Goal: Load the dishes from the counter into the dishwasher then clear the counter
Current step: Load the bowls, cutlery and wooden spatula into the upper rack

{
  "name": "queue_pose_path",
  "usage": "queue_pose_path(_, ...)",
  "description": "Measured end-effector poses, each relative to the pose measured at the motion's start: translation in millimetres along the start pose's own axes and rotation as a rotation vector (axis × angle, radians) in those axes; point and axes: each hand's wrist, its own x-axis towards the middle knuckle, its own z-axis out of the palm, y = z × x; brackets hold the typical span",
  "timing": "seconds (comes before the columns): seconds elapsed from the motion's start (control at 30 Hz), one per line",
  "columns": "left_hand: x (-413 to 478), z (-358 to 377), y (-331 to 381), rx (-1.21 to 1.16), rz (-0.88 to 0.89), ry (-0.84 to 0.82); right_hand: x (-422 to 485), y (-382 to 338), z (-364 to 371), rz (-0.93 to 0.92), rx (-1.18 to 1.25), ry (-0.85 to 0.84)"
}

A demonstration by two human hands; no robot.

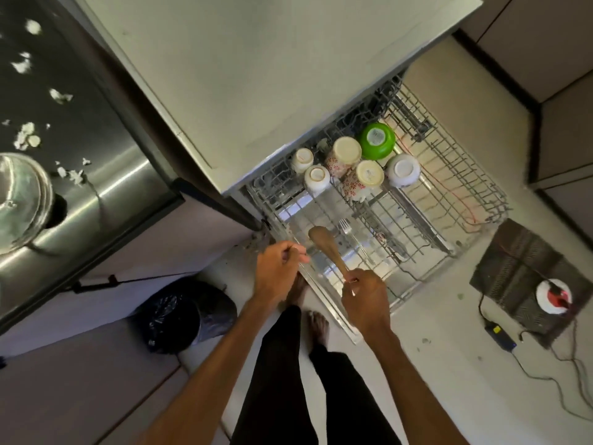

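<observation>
Right hand (362, 298) gripping wooden spoon (324, 244) handle, left hand (278, 268) curled, contents unclear

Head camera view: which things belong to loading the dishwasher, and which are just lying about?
Job: wooden spoon in right hand, fork, green bowl, cups, rack.
Lying about: bin bag, floor mat, charger.

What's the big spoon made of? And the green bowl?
The spoon looks like wood: dull brown, no shine. The green bowl is smooth and glossy, maybe plastic or glazed ceramic; the picture can't settle which.
</observation>
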Motion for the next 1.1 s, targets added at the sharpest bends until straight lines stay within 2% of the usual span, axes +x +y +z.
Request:
queue_pose_path(0.13,-51,4,-5,-0.039,-0.048,-0.029,-30,20,-31,0.002,0.035,-0.027)
queue_pose_path(0.33,-107,2,32,-0.15,-0.114,-0.2,-65,2,-95,-0.005,-0.01,-0.032)
queue_pose_path(0.57,-117,-22,75,-0.218,-0.077,-0.257,-64,-40,-125,-0.032,-0.042,-0.097)
queue_pose_path(0.73,-113,-31,97,-0.283,-0.106,-0.243,-50,-69,-160,-0.099,-0.036,-0.06)
queue_pose_path(0.83,-107,-16,107,-0.336,-0.135,-0.263,-43,-63,-186,-0.073,-0.03,-0.04)
queue_pose_path(0.93,-102,15,117,-0.363,-0.134,-0.324,-34,-36,-207,0.041,0.032,-0.032)
queue_pose_path(1.03,-101,61,130,-0.343,-0.15,-0.417,-20,5,-223,0.293,0.255,-0.051)
queue_pose_path(1.1,-101,99,136,-0.314,-0.233,-0.483,-6,30,-227,0.413,0.37,-0.048)
